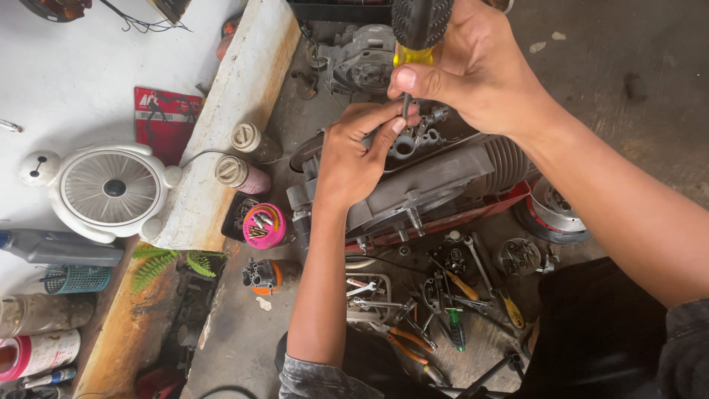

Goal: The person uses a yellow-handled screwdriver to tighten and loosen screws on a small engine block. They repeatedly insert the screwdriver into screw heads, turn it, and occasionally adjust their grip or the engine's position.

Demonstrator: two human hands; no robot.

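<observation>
Presently: right hand [473,70] grips yellow-black screwdriver [417,33] upright, tip down in carburettor [413,137] | left hand [354,159] clasps carburettor, steadying it on engine block [443,177] | spanners [443,295] near, floor.

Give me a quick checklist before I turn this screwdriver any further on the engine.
1. Right hand grips screwdriver handle: ok.
2. Left hand steadies the shaft by its fingertips: ok.
3. Tip seated in the screw: cannot tell, fingers hide it.
4. Engine resting flat on the floor: ok.
5. Spare tools within reach below the engine: ok.
</observation>
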